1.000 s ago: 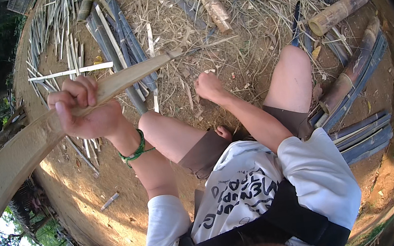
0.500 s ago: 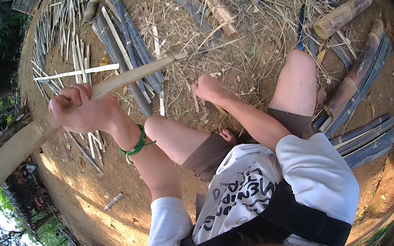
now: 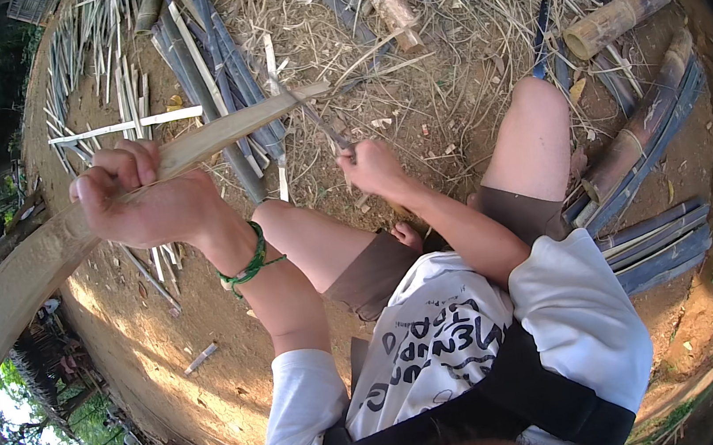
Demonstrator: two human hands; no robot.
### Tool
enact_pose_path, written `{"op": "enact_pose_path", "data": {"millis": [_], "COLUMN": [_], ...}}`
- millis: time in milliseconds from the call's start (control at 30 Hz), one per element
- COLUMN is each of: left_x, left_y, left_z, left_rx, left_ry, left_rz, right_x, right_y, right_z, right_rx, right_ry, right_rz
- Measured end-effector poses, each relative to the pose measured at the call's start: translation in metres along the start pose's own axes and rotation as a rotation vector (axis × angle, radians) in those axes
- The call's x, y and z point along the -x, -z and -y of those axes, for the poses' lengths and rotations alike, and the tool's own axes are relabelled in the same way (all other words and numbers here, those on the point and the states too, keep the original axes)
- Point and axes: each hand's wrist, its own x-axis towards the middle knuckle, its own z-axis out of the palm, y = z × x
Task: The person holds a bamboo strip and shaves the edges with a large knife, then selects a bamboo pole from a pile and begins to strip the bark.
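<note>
My left hand [image 3: 148, 195] is closed around a long, pale, flat split-bamboo strip [image 3: 226, 136]. The strip runs from the left rim of the view to a narrow end above my left knee. In front of my body, my right hand [image 3: 374, 169] grips a knife [image 3: 319, 120], its fingers curled round a handle that is mostly hidden. The thin dark blade points up and to the left. Its upper part crosses the strip near the narrow end; whether it cuts in cannot be made out.
Split bamboo lengths [image 3: 207, 90] and thin pale strips [image 3: 98, 41] lie on the ground at the upper left. Shavings [image 3: 491, 10] cover the dirt ahead. Bamboo poles [image 3: 621, 19] and a dark split bundle [image 3: 658, 248] lie on the right. A dark blade-like tool [image 3: 542, 35] rests beyond my right knee.
The knife blade has swung up from pointing down the strip's end to crossing it. My right hand has shifted slightly left, and the strip sits a little further left and lower.
</note>
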Motion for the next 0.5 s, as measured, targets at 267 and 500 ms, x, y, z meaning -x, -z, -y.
{"op": "enact_pose_path", "data": {"millis": [267, 500], "left_x": [-0.008, -0.006], "left_y": [-0.012, -0.025], "left_z": [0.002, 0.003], "left_rx": [-0.028, -0.025], "left_ry": [0.025, 0.015], "left_rz": [0.034, 0.045], "right_x": [-0.015, -0.039], "right_y": [0.011, -0.006], "right_z": [0.007, -0.055], "right_rx": [0.148, 0.161], "right_ry": [0.089, -0.038], "right_rz": [-0.039, -0.105]}}
